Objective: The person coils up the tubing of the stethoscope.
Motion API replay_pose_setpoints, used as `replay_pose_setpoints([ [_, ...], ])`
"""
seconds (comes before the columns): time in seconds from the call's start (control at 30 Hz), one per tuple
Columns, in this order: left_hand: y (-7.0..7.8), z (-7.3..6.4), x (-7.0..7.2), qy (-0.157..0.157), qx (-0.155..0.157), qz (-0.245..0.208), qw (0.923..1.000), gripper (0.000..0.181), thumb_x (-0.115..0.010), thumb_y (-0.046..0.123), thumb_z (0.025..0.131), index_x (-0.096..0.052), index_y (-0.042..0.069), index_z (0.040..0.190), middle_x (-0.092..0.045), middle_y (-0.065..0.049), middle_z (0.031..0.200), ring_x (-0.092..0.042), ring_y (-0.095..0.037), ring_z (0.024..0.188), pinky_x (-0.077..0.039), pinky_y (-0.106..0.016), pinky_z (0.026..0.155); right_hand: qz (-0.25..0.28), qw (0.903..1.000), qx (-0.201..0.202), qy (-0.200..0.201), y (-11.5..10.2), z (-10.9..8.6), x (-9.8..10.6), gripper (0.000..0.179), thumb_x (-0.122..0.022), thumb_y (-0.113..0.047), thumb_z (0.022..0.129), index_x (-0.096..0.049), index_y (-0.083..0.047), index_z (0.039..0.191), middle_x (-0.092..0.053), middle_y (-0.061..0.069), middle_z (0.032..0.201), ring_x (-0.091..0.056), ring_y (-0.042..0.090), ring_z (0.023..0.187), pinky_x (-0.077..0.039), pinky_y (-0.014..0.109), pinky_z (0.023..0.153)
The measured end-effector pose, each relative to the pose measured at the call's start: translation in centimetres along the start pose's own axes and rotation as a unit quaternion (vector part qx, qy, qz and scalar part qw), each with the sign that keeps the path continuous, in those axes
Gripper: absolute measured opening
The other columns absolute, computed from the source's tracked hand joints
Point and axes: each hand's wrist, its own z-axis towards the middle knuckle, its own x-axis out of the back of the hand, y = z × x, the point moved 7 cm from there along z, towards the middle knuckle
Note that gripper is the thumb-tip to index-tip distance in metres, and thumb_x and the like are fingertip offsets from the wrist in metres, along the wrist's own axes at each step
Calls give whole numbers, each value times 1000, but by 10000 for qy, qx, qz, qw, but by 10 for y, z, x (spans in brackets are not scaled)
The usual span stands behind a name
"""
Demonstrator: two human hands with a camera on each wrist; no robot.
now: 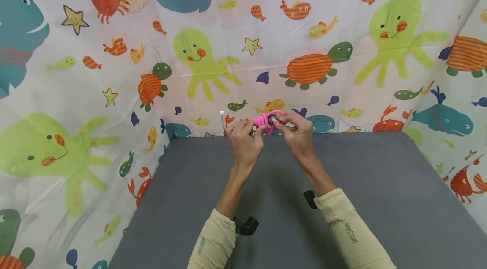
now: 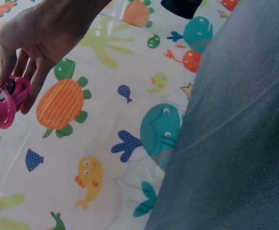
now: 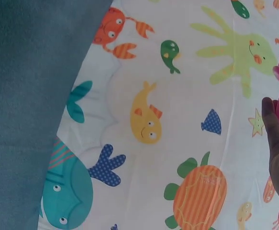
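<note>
A stethoscope with pink tubing [image 1: 260,121] wound into a bundle is held up in front of me, above the far edge of the grey surface. My left hand [image 1: 245,143] grips the wound tubing from the left. Beyond its fingers a thin metal ear tube with a white ear tip [image 1: 222,113] sticks up. With thumb and fingers, my right hand [image 1: 298,133] pinches the round, dark-rimmed chest piece [image 1: 272,120] at the bundle's right end. The left wrist view catches the right hand [image 2: 43,40] by the pink loops [image 2: 3,112]. Fingers cover part of the stethoscope.
A grey padded surface [image 1: 198,188] spreads below both forearms. Behind it and along both sides hangs a white curtain [image 1: 220,23] printed with sea animals. Black wrist-worn devices, such as the left one [image 1: 247,226], project inward from the sleeves.
</note>
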Motion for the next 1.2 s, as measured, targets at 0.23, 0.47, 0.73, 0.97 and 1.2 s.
replay_pose_setpoints([
  [0.23, 1, -1, 0, 75, -47, -15, 10000, 30, -81, 32, 90, -78, 2, 91, -69, -10, 77, -64, -24, 76, -35, -39, 87, 270, 9979, -7, -586, -2, 2, -4, 6, -71, 18, 87, -70, 16, 92, -70, 30, 104, -77, 10, 101, -59, 20, 77],
  [0.47, 0, -1, 3, 133, -165, -143, 9997, 29, -83, 31, 88, -78, 3, 92, -69, -8, 79, -65, -23, 77, -36, -40, 90, 277, 9958, -369, -788, 1, 4, -3, 10, -73, 12, 88, -70, 15, 97, -70, 33, 106, -73, -4, 96, -59, 19, 76],
  [0.73, -3, -2, 1, -80, -235, -200, 9995, 27, -83, 29, 89, -79, 3, 95, -66, -9, 79, -61, -24, 79, -36, -40, 94, -327, 9863, -1041, -1240, 6, 7, -4, 12, -73, 6, 92, -62, 10, 95, -69, 25, 106, -71, 5, 93, -55, 15, 67],
  [0.97, 3, 2, 4, -31, -818, -121, 9966, 29, -85, 30, 86, -78, 4, 99, -68, -8, 83, -64, -22, 81, -38, -39, 92, -66, 9633, -1837, -1958, 3, 17, -2, 47, -70, 7, 93, -55, 7, 138, -63, 30, 110, -61, 12, 88, -54, 16, 75],
  [1.2, 8, 5, 6, 22, -1199, 10, 9928, 32, -86, 31, 84, -77, 5, 101, -67, -6, 84, -63, -21, 84, -38, -39, 91, -89, 9454, -2450, -2145, 6, 21, -1, 27, -68, 2, 96, -70, 10, 121, -67, 30, 122, -63, 17, 93, -56, 20, 75],
])
